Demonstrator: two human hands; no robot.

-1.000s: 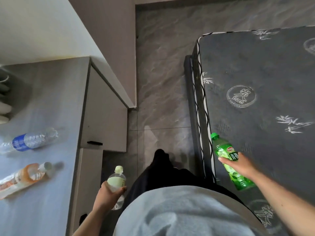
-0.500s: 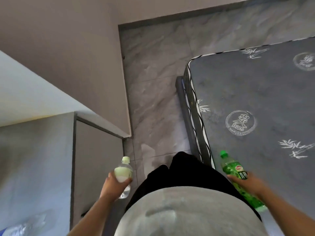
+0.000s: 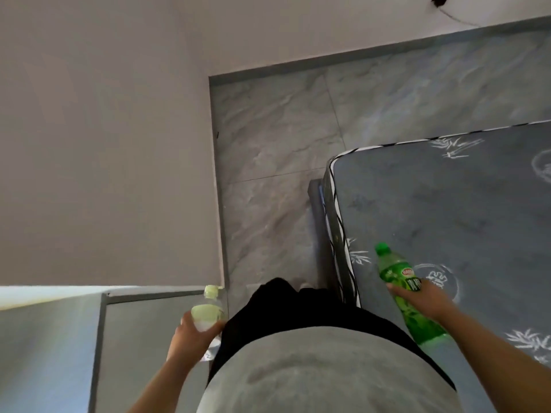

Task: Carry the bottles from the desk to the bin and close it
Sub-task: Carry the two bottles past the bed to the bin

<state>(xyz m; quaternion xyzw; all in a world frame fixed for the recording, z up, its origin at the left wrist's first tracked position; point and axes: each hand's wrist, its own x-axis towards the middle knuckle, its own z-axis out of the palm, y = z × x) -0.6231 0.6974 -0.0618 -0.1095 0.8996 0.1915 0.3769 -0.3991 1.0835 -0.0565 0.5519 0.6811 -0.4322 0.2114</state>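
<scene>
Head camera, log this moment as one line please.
left hand: holding pale-capped bottle | right hand: holding green bottle | bin: not in view | beside mattress

a bedroom in a home: a bare dark-grey mattress (image 3: pixel 447 210) printed with white bamboo sprigs lies on a low bed frame (image 3: pixel 316 222), beside a grey marbled tile floor (image 3: pixel 274 150), plain pale walls (image 3: pixel 104 129), and a grey tabletop (image 3: pixel 44 347) in the corner.

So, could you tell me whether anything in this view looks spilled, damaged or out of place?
Nothing stands out. The left hand holds a capped clear bottle, the right hand a capped green bottle, and the floor shows no spill.
</scene>
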